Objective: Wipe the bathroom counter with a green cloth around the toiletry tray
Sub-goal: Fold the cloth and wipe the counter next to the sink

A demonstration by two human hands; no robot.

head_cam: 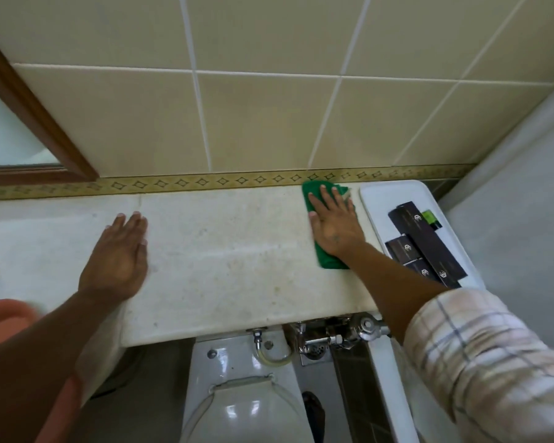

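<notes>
counter (pixel 224 251): green cloth (pixel 325 262) flat under right hand (pixel 335 225), beside tray (pixel 394 190).

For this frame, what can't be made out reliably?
All in the head view:
- Green cloth: mostly covered by the right hand, so its full extent is hidden.
- Black boxes on the white tray: lettering too small to read; the nearest ones are cut off by the right forearm.
- Left hand: motion-blurred, contact with the counter unclear.
- Sink at the left edge: cropped.
</notes>
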